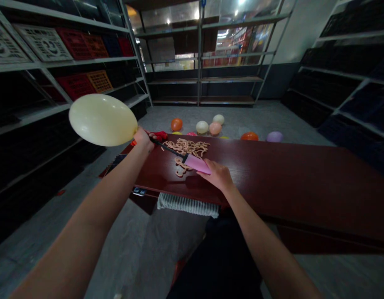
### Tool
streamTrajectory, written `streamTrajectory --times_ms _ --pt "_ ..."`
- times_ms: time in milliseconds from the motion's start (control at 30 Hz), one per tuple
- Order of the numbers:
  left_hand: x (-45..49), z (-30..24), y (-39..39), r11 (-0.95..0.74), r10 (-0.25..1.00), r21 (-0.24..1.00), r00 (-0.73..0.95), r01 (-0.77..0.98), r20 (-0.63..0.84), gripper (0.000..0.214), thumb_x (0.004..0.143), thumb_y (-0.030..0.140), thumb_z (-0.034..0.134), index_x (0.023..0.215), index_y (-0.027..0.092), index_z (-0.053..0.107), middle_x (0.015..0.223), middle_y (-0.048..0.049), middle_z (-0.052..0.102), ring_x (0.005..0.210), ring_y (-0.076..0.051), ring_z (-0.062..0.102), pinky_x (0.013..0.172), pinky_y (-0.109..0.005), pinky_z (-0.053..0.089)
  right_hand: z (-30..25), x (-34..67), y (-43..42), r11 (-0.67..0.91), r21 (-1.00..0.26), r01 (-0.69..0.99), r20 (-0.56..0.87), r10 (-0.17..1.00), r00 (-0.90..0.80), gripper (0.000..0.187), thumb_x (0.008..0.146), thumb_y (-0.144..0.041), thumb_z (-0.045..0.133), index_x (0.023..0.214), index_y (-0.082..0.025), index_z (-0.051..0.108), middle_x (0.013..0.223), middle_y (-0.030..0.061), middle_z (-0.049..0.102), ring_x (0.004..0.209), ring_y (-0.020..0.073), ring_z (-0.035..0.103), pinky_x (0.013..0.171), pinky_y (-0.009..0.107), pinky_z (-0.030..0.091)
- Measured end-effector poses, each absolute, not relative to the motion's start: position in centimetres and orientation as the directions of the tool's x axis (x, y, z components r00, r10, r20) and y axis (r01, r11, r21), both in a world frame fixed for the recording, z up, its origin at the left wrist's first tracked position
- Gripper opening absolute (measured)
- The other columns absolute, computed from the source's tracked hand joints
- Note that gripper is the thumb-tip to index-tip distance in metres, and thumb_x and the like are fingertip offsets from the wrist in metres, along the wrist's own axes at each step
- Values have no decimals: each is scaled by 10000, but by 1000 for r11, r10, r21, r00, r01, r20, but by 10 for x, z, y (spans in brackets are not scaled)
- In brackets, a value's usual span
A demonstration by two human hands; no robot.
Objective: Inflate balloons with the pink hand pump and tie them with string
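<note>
A large pale yellow balloon [101,120], blown up, sticks out to the left of my left hand [143,138]. The fingers of that hand are closed at its neck, on the far end of a black rod [168,148]. This rod belongs to a hand balloon pump [196,163] with a pink barrel, held over the table. My right hand [218,174] is wrapped round the near end of the barrel. Beneath the pump, a tangled heap of uninflated, peach-coloured long balloons [192,146] lies on the dark red table [288,178]. Something red [160,135] lies just beyond my left hand.
Several inflated balloons rest on the floor past the table, among them an orange one [176,124] and a purple one [275,136]. Crates [44,42] fill the left shelves. A metal rack [199,79] stands at the back. Striped grey cloth [188,205] hangs below the table's near edge.
</note>
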State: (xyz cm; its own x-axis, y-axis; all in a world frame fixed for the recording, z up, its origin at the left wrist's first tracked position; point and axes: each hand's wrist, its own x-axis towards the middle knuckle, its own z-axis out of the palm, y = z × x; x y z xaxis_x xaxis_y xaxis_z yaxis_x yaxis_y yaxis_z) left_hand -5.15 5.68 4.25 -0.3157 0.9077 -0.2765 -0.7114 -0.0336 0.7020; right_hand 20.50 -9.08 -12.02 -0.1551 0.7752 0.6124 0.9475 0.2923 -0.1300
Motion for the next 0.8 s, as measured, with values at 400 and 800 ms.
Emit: streamTrajectory --times_ms 400,800 --pt "53 67 55 -159 958 761 -285 -629 -36 480 1038 425 544 666 229 313 466 80 274 346 -63 253 372 -209 197 -125 215 -83 123 -242 962 623 781 57 509 994 -553 562 1280 -136 625 1074 131 782 848 240 749 664 294 469" --pt "90 9 14 -131 952 828 -302 -545 -48 497 1047 335 482 584 233 336 403 65 314 297 -80 317 337 -209 256 -119 208 -85 65 -219 973 544 837 67 511 892 -362 656 1367 -182 598 1189 112 767 902 252 754 678 301 480"
